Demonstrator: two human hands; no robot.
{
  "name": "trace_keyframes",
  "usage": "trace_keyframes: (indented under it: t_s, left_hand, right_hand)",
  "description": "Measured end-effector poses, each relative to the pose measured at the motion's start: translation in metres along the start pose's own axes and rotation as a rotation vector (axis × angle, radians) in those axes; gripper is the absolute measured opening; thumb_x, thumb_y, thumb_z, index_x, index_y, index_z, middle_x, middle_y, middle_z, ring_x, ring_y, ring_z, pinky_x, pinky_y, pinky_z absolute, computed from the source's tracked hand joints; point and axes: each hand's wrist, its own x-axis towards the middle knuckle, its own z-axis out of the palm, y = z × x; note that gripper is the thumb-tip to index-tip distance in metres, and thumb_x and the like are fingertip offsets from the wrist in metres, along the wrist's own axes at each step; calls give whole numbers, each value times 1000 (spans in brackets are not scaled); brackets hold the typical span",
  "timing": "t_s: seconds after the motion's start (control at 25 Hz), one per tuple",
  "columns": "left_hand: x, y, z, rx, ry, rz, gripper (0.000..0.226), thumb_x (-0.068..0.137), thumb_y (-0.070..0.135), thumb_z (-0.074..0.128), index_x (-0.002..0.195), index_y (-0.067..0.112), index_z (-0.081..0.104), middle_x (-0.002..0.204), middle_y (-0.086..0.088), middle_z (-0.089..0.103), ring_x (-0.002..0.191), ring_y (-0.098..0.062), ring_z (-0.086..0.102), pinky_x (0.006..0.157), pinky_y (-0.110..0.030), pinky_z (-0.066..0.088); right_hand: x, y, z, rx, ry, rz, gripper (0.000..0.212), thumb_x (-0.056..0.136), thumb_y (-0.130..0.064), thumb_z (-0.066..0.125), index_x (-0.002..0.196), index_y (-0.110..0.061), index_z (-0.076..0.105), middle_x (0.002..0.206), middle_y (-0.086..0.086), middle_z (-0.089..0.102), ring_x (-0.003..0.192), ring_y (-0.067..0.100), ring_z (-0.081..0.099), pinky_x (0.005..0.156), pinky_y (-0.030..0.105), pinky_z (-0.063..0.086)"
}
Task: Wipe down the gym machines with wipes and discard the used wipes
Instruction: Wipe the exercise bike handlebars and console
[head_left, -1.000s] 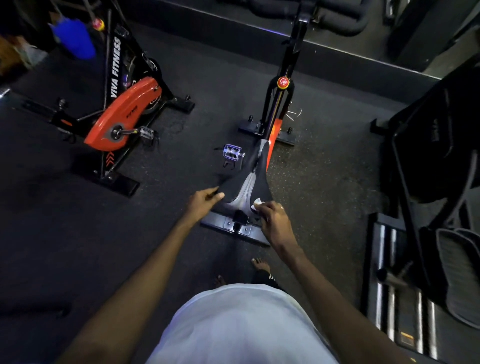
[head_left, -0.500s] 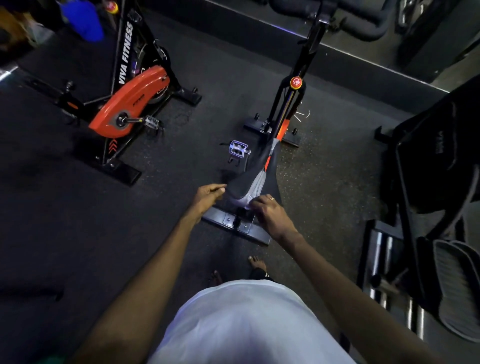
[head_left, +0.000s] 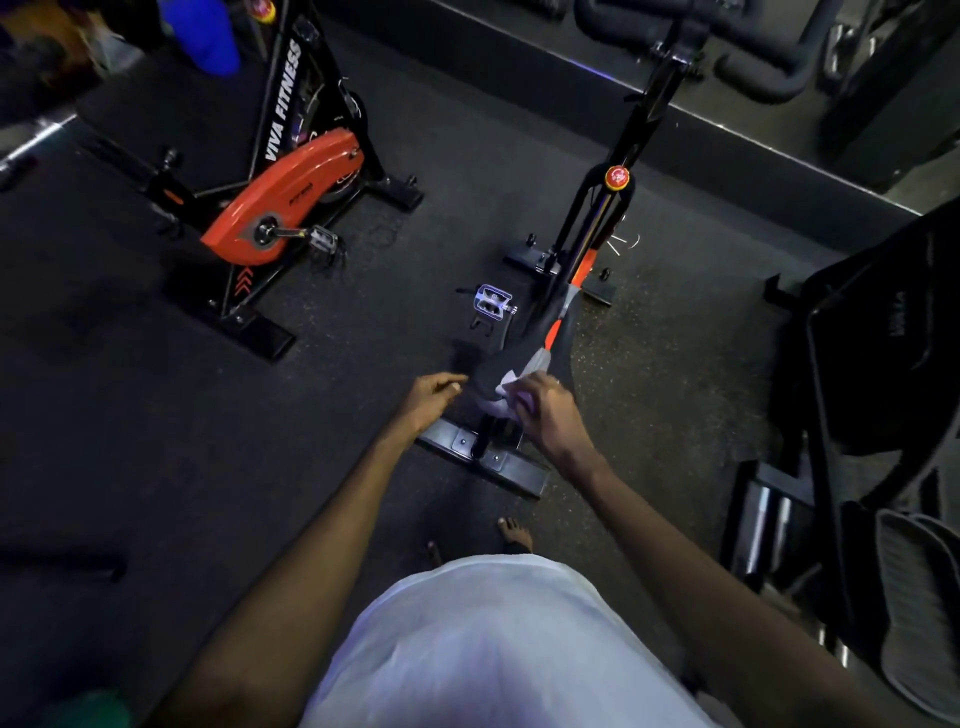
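Note:
A black spin bike stands in front of me, its black and grey saddle (head_left: 501, 366) just below my hands. My right hand (head_left: 548, 410) presses a white wipe (head_left: 511, 400) against the rear right of the saddle, fingers curled over it. My left hand (head_left: 431, 397) sits at the saddle's left rear edge with fingers curled; whether it touches the saddle is unclear. The bike's frame (head_left: 610, 218) runs away from me to black handlebars (head_left: 748, 67) at the top.
A second bike with an orange flywheel cover (head_left: 283, 202) stands at the left. A silver pedal (head_left: 491, 301) sticks out left of the saddle. Dark machines (head_left: 878, 364) and foot plates (head_left: 919, 582) crowd the right. My bare feet (head_left: 514, 532) stand behind the rear stabiliser bar (head_left: 483, 460).
My right hand has slid the wipe forward and up along the saddle's right side. My left hand has drawn slightly back off the saddle's left edge. The camera has shifted a little.

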Motion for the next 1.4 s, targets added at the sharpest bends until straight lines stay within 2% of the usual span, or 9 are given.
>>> trace_keyframes:
  t_s: [0.12,0.24,0.4,0.6,0.76,0.88,1.04,1.2,1.4]
  left_hand:
    - [2,-3,0,18,64,33,30,99,-1,49,127,-3,61,125,-19,64,106,-14,54,80,-12,41]
    - [2,-4,5,19,71,43,32,98,-2,49,128,-1,60,129,-17,62,115,-18,56,91,-16,38]
    - [-2,-4,-1,2,153,35,32,98,-4,47,128,-3,59,127,-19,62,108,-17,53,83,-12,36]
    - [-5,-16,-13,9,253,-18,28,98,-2,47,123,-4,62,124,-19,63,103,-15,52,77,-11,35]
    - [1,-10,-9,1,191,-29,28,99,2,48,123,-1,63,123,-16,64,107,-17,56,86,-16,38]
    - [1,3,1,-2,94,-4,30,101,9,50,127,0,61,115,-14,67,108,-21,59,89,-20,40]
    - [6,21,10,89,-19,59,37,100,13,55,133,-3,55,121,-7,61,108,-12,53,85,-14,37]
    - [15,29,14,135,-24,54,40,96,12,61,133,-4,55,129,-18,62,109,-13,56,88,-17,41]
    - [27,30,19,259,-13,42,48,90,28,68,135,12,59,129,-9,65,119,-20,61,104,-37,47]
  right_hand:
    - [-9,-9,8,-50,-125,-160,28,97,-24,51,112,-11,71,108,6,65,99,23,59,85,33,49]
    - [19,-13,10,-158,-221,-226,27,93,-25,65,118,-16,68,113,5,64,100,23,56,84,33,48]
    - [51,0,-1,-219,-178,-93,32,82,-13,70,114,-14,71,111,8,66,99,31,62,87,35,51]
    - [44,-16,19,-300,-329,-211,41,91,-34,62,127,-15,65,132,7,61,116,24,60,100,36,51]
    - [62,-19,5,-405,-329,-106,47,89,-29,63,134,-18,59,138,3,56,119,24,60,98,37,52]
    - [54,-16,-5,-461,-290,-26,55,88,-18,63,142,-16,51,147,2,49,124,28,56,102,34,44]
    - [47,-15,7,-576,-323,-147,75,89,-49,64,150,-13,39,155,5,41,139,22,43,117,33,26]
    - [71,10,-24,-641,-295,-83,58,97,-17,45,153,-15,32,159,-2,33,147,11,29,122,34,10]
    - [56,26,-20,-609,-311,-208,62,96,-26,43,155,-11,30,160,4,32,148,17,29,123,38,11]
